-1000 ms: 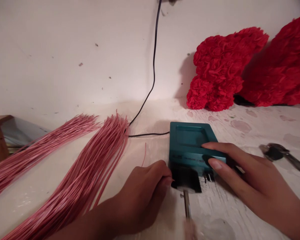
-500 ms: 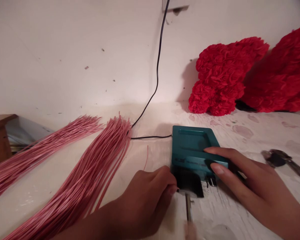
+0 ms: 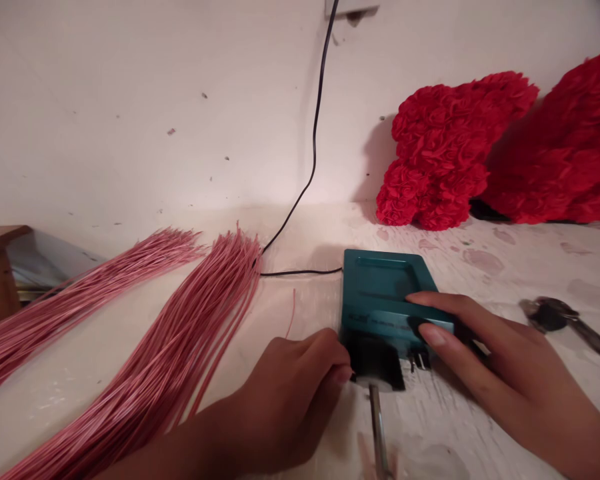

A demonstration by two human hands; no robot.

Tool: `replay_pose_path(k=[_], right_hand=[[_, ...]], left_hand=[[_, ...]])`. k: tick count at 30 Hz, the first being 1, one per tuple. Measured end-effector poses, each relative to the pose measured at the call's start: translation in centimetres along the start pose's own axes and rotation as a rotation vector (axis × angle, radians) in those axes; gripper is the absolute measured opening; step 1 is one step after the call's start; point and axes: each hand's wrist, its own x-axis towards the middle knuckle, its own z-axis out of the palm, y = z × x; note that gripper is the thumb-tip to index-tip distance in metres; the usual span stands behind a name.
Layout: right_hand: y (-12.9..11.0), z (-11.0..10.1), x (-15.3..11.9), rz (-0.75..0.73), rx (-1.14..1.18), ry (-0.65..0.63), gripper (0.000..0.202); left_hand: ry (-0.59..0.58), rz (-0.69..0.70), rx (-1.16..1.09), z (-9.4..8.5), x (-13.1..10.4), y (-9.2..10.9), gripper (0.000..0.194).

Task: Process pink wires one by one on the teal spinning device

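One machine (image 3: 380, 283) edge meets spread right hand (image 3: 510, 367); left hand (image 3: 300, 393) (apparently) pinches pink strand (image 3: 293, 307).

Teal is seen on the machine (image 3: 380, 275), with dark lettering blurred on its front; the front piece (image 3: 377, 363) is coloured black. Silver-grey is shown by the shaft (image 3: 377, 419), toward the near edge of the tabletop (image 3: 305, 230). Pink is shared by the outer bundle (image 3: 100, 287), at the left edge, the inner bundle (image 3: 175, 333) and the thin strand (image 3: 293, 310). Cord (image 3: 315, 147) coloured black. Solid red is carried by the flowers (image 3: 437, 147) along the back edge. Tabletop coloured cream-white, patterned with faint pinkish blotches toward the back right corner. Off-white wall (image 3: 130, 80) marked by scattered dark specks.
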Motion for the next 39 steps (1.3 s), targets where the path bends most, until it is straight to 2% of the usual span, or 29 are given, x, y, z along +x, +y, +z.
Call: replay_pose_path(k=[39], right_hand=[[-0.31, -0.12, -0.12, 0.032, -0.024, -0.008, 0.030]], left_hand=[[0.022, -0.014, -0.005, 0.22, 0.24, -0.40, 0.011]])
